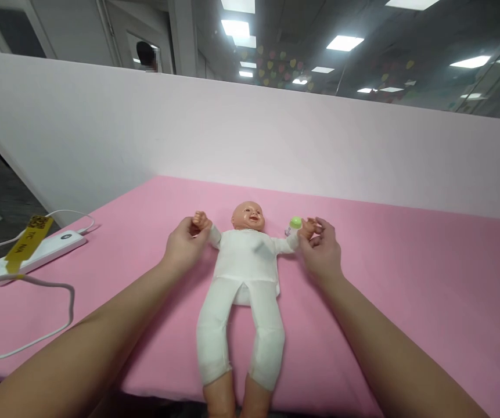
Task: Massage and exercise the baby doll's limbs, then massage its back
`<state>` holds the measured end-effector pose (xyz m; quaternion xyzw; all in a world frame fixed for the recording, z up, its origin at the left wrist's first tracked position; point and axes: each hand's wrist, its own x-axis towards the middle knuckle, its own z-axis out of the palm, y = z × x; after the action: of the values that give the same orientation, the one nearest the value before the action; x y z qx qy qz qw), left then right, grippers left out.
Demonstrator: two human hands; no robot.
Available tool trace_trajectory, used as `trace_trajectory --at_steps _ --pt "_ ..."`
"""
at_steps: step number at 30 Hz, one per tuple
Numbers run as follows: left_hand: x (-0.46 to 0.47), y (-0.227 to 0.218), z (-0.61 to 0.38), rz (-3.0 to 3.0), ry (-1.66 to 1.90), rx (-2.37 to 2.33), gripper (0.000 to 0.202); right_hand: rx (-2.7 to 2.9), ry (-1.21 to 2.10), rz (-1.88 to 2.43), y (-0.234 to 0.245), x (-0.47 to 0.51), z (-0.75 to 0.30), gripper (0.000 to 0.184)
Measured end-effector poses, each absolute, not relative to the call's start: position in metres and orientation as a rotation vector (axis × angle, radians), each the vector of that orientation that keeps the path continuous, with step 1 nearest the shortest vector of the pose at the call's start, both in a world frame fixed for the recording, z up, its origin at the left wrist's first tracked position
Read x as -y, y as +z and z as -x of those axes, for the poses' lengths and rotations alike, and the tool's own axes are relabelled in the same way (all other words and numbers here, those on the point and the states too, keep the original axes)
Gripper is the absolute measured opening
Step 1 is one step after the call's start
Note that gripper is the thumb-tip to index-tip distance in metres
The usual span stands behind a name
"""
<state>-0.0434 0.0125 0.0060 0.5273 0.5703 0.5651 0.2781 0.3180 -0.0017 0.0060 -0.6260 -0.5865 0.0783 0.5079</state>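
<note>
A baby doll (245, 261) with a white cloth body lies on its back on the pink sheet (406, 278), head away from me and legs toward me. Its arms are spread out to both sides. My left hand (185, 244) is closed around the doll's hand (201, 220) on the left. On the other side my right hand (323, 249) grips the doll's other hand (309, 228) between thumb and fingers. Just behind that doll hand stands a small bottle with a green cap (295, 223), partly hidden by it.
At the left lies a white power strip (58, 249) with a yellow tag (27, 244). A white cable (72, 302) loops over the sheet near my left forearm. A white partition (276, 139) rises behind the bed surface. Beyond it, part of a person's head (146, 55) shows.
</note>
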Motion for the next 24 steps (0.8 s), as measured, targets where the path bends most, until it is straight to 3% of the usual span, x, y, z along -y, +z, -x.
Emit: trace_trajectory --at_steps 4,7,12,20,24 --pt "0.009 0.014 0.017 -1.965 1.305 -1.519 0.025 2.003 0.052 1.209 0.01 0.022 -0.279 0.034" --pt "0.01 0.012 0.011 -2.354 1.048 -1.406 0.029 2.283 -0.049 0.975 0.003 0.024 -0.267 0.034" --pt "0.003 0.008 0.014 -2.624 0.793 -1.289 0.038 2.366 -0.15 0.947 -0.004 0.02 -0.269 0.039" --pt "0.004 0.008 0.016 -2.268 1.08 -1.465 0.03 2.033 0.14 1.227 0.005 0.024 -0.275 0.034" --pt "-0.012 0.004 0.039 -1.684 1.387 -1.474 0.026 1.524 0.267 1.367 0.0 0.006 -0.308 0.052"
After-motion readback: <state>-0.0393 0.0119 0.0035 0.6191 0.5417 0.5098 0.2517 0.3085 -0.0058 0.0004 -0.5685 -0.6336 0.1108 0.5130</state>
